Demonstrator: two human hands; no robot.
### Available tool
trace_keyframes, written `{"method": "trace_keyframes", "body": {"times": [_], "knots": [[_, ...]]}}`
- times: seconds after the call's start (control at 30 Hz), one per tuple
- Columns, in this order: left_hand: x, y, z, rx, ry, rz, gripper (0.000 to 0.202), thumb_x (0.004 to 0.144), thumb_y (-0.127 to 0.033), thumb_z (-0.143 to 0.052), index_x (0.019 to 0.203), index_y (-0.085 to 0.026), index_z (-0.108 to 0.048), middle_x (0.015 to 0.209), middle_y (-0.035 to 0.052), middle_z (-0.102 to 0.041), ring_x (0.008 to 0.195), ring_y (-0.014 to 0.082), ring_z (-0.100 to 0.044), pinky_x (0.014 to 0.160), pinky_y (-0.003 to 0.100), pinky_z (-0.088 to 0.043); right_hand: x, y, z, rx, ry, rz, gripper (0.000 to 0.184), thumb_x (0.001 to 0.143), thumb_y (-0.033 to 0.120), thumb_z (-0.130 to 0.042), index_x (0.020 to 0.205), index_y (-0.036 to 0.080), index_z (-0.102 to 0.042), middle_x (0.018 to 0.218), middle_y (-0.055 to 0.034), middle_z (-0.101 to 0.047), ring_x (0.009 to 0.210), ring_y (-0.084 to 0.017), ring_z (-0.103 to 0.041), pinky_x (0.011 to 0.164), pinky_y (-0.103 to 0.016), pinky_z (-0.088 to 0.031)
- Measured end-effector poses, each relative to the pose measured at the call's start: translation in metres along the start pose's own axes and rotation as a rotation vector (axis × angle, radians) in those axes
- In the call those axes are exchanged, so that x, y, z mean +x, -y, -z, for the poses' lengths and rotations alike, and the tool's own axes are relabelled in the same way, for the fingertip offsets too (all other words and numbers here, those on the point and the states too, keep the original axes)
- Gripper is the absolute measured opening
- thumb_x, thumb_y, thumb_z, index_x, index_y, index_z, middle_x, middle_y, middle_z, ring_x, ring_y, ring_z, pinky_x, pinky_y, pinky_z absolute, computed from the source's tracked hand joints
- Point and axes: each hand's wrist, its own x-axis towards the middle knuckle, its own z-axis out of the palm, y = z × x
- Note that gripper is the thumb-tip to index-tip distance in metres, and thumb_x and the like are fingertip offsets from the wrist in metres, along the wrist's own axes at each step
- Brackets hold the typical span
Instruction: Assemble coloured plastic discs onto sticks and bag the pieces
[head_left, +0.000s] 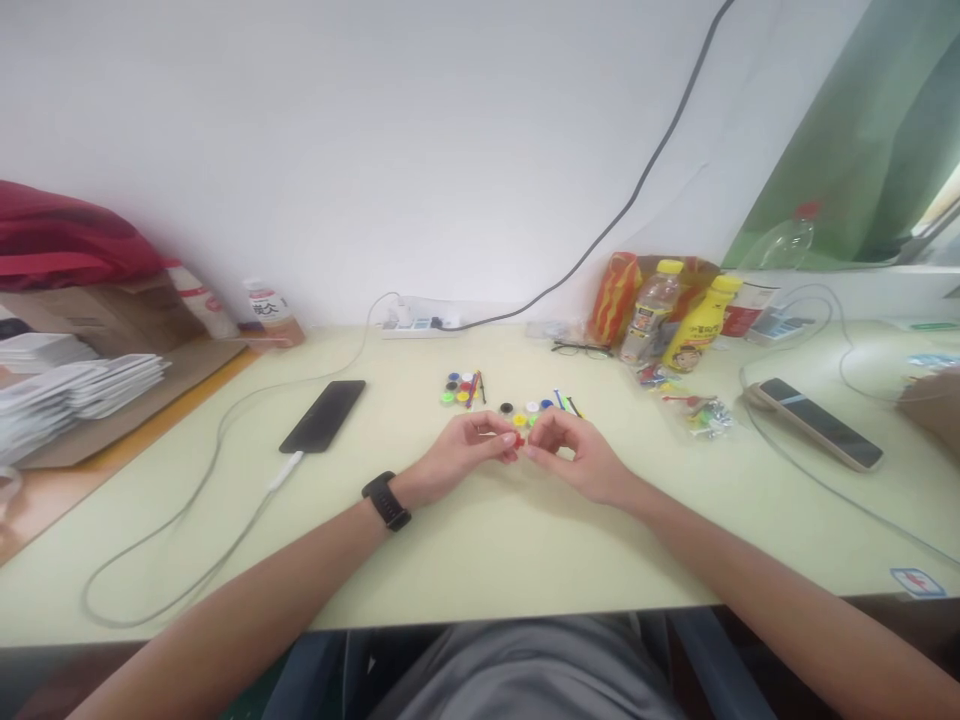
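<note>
My two hands meet over the middle of the pale desk [480, 540]. My left hand [461, 455], with a black watch on its wrist, has its fingers pinched on a small red piece [517, 439]. Fingertip to fingertip with it, my right hand [574, 455] is also pinched closed; what it holds is too small to make out. Just beyond the fingers lie several small coloured round pieces [525, 412] and thin sticks [564, 401]. A second cluster of coloured round pieces [460, 388] lies a little farther back.
A black phone [322, 416] on a white cable lies left of my hands; another phone [817, 423] lies to the right. Two yellow-capped bottles [679, 320], snack bags, glasses and a power strip [416, 322] line the wall. Stacked papers [67, 395] and boxes fill the left side.
</note>
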Motion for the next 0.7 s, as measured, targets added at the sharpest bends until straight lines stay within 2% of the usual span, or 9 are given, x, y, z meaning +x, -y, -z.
{"method": "trace_keyframes", "body": {"times": [0.27,0.33,0.43,0.47,0.5,0.53,0.57,0.63,0.7], "knots": [[0.000,-0.001,-0.002,-0.008,-0.012,0.013,0.029,0.088,-0.039,-0.083,0.099,-0.013,-0.073,0.095,0.0083,-0.074,0.087,0.0171,-0.068,0.081,0.030,-0.055,0.000,-0.005,0.001,-0.046,-0.014,0.031,0.016,0.095,0.037,-0.067,0.094,0.022,-0.060,0.085,0.0000,-0.062,0.069,-0.014,-0.057,0.065,-0.029,-0.049],[0.000,0.000,-0.001,-0.012,-0.025,0.010,0.030,0.088,-0.040,-0.083,0.099,-0.013,-0.073,0.095,0.0085,-0.073,0.087,0.0174,-0.068,0.081,0.030,-0.055,-0.002,-0.007,0.001,-0.085,-0.049,0.073,0.016,0.097,0.037,-0.065,0.105,0.024,-0.061,0.084,-0.0002,-0.063,0.068,-0.014,-0.057,0.063,-0.029,-0.049],[0.001,0.000,0.000,-0.016,-0.035,0.011,0.031,0.088,-0.040,-0.083,0.099,-0.013,-0.073,0.095,0.0091,-0.073,0.086,0.0174,-0.068,0.081,0.031,-0.056,-0.006,-0.010,0.003,-0.163,-0.121,0.115,0.039,0.098,0.038,-0.064,0.134,0.027,-0.053,0.087,-0.0004,-0.063,0.065,-0.015,-0.056,0.061,-0.030,-0.048],[0.001,0.000,0.000,-0.017,-0.036,0.012,0.032,0.088,-0.040,-0.083,0.099,-0.013,-0.073,0.095,0.0092,-0.073,0.086,0.0172,-0.068,0.081,0.031,-0.055,-0.006,-0.011,0.004,-0.188,-0.148,0.118,0.043,0.097,0.039,-0.063,0.137,0.028,-0.052,0.089,-0.0008,-0.063,0.064,-0.015,-0.054,0.061,-0.031,-0.047],[0.001,0.000,0.001,-0.018,-0.037,0.011,0.032,0.087,-0.040,-0.083,0.099,-0.012,-0.073,0.095,0.0093,-0.073,0.085,0.0170,-0.068,0.081,0.031,-0.055,-0.006,-0.011,0.005,-0.204,-0.158,0.115,0.037,0.097,0.039,-0.062,0.131,0.027,-0.056,0.089,-0.0011,-0.062,0.063,-0.015,-0.053,0.061,-0.031,-0.047],[0.001,0.001,0.001,-0.018,-0.039,0.007,0.032,0.087,-0.040,-0.083,0.099,-0.012,-0.073,0.095,0.0095,-0.073,0.084,0.0169,-0.068,0.081,0.031,-0.055,-0.006,-0.011,0.007,-0.201,-0.138,0.103,0.024,0.099,0.040,-0.059,0.117,0.025,-0.063,0.086,-0.0013,-0.061,0.063,-0.015,-0.051,0.061,-0.031,-0.046],[0.001,0.001,0.001,-0.018,-0.044,0.001,0.032,0.087,-0.040,-0.083,0.099,-0.012,-0.073,0.095,0.0096,-0.073,0.084,0.0169,-0.068,0.081,0.031,-0.055,-0.005,-0.010,0.010,-0.178,-0.089,0.087,0.021,0.100,0.040,-0.054,0.095,0.023,-0.065,0.078,-0.0011,-0.058,0.061,-0.015,-0.048,0.060,-0.031,-0.043],[0.001,0.001,0.001,-0.013,-0.053,-0.013,0.032,0.088,-0.041,-0.083,0.099,-0.012,-0.073,0.096,0.0101,-0.074,0.084,0.0171,-0.068,0.081,0.031,-0.055,-0.003,-0.008,0.015,-0.097,0.033,0.057,0.046,0.103,0.039,-0.045,0.060,0.021,-0.048,0.063,0.0000,-0.045,0.057,-0.014,-0.041,0.056,-0.031,-0.037],[0.001,0.001,0.001,-0.005,-0.056,-0.020,0.032,0.088,-0.041,-0.082,0.099,-0.012,-0.073,0.097,0.0102,-0.074,0.084,0.0173,-0.068,0.081,0.031,-0.055,-0.001,-0.005,0.019,-0.022,0.082,0.040,0.051,0.102,0.038,-0.047,0.055,0.022,-0.037,0.058,0.0017,-0.037,0.055,-0.013,-0.036,0.054,-0.031,-0.032]]}}
